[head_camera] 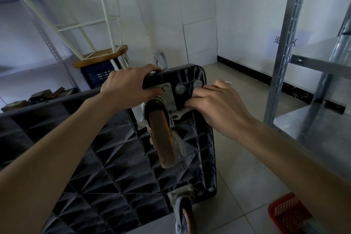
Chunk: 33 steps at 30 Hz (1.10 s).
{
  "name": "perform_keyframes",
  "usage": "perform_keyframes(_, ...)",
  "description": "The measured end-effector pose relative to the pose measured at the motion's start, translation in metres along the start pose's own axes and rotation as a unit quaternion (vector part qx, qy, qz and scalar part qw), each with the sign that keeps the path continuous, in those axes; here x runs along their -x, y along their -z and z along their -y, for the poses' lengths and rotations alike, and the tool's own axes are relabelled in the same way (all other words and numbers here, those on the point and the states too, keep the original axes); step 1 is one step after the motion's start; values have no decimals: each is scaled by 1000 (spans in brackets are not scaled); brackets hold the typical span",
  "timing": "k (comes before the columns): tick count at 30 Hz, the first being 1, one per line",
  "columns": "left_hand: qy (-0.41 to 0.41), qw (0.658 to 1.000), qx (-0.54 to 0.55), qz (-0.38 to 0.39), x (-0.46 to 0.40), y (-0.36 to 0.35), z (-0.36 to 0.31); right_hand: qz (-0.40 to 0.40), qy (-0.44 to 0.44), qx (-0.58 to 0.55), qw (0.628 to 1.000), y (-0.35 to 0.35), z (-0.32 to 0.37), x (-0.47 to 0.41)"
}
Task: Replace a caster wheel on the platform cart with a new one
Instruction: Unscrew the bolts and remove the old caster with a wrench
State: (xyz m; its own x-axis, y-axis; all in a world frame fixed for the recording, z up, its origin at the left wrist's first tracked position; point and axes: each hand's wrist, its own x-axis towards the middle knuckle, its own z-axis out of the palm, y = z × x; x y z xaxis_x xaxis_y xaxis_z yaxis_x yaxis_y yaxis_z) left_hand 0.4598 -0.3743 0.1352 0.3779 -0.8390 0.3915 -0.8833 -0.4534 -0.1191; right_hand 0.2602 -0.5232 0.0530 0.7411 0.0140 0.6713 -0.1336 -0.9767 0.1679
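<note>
Left hand (126, 84) grips the upturned platform cart (106, 157) edge, fingers curled over, beside the caster wheel (161, 137). Right hand (216, 104), fingers bent, presses on the mounting plate (169, 93) corner; what it pinches, I cannot tell.

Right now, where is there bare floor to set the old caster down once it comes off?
Bare tiled floor lies right of the upturned black plastic cart, between it, the grey metal shelving and the red mesh basket. It is crowded left, by the upside-down wooden stool.
</note>
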Motion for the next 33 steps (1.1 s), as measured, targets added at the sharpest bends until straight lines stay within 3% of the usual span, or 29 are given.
perform_keyframes(6,2,1000,4,-1,1,0,0,-25,-172,-181,968,-32,2,20)
perform_keyframes(16,-1,1000,6,-6,2,1,-1,-57,-307,-353,882,-73,21,37)
perform_keyframes(28,-3,1000,-1,-7,2,1,-1,-71,-327,-343,878,-84,33,36)
perform_keyframes(33,-3,1000,-1,-6,2,0,-2,-88,-346,-380,854,-89,35,44)
